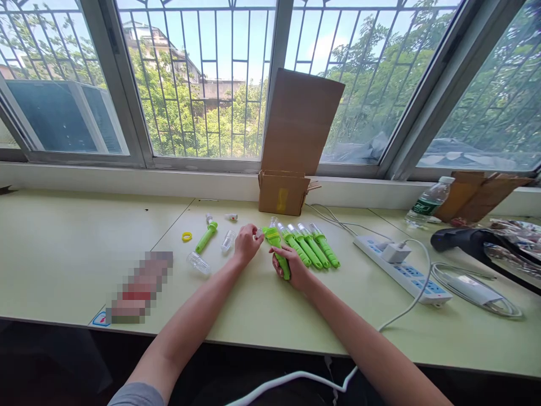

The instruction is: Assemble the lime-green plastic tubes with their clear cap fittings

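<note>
The right hand was closed around the handle of a green tool that lay on the table. The left hand pinched a small pale piece just beside the tool's head; what it was could not be made out. Four matching tools lay in a row just right of the hands. The water bottle had a green label, too small to read.

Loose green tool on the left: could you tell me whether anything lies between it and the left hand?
Yes, a small clear cap lies between the loose green tool and the left hand; nothing else visible does.
</note>
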`<action>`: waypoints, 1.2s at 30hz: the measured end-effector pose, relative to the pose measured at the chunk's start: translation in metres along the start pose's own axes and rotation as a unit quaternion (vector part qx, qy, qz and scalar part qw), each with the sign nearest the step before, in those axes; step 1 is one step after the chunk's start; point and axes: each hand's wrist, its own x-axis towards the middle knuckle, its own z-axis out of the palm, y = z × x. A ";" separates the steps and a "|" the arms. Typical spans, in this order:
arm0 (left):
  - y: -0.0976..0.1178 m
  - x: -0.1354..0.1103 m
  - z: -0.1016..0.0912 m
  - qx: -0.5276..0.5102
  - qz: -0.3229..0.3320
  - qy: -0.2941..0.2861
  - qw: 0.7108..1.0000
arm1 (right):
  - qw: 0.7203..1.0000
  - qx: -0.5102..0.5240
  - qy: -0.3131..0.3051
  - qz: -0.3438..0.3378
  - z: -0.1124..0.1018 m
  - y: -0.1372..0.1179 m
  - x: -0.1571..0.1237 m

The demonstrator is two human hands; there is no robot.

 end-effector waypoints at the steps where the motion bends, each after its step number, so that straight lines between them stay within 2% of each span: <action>1: 0.000 0.000 0.000 -0.003 0.004 0.008 1.000 | 1.000 -0.001 0.000 0.000 0.000 0.000 0.000; 8: 0.004 0.001 -0.004 -0.021 0.010 0.069 0.997 | 1.000 -0.020 0.010 -0.005 0.004 -0.002 -0.002; 14: 0.003 0.002 -0.005 -0.061 0.008 0.099 0.993 | 0.986 -0.133 0.078 -0.069 0.011 0.002 -0.005; 17: 0.004 0.002 -0.004 -0.098 0.005 0.116 0.988 | 0.960 -0.232 0.105 -0.120 0.013 0.004 -0.006; 21: 0.006 0.001 -0.005 -0.117 0.005 0.126 0.985 | 0.885 -0.388 0.140 -0.217 0.011 0.004 -0.007; 24: 0.007 0.001 -0.006 -0.128 0.000 0.124 0.984 | 0.845 -0.457 0.145 -0.236 0.009 0.004 -0.006; 36: 0.014 0.002 -0.012 -0.202 -0.008 0.138 0.969 | 0.816 -0.516 0.171 -0.199 0.007 0.006 -0.003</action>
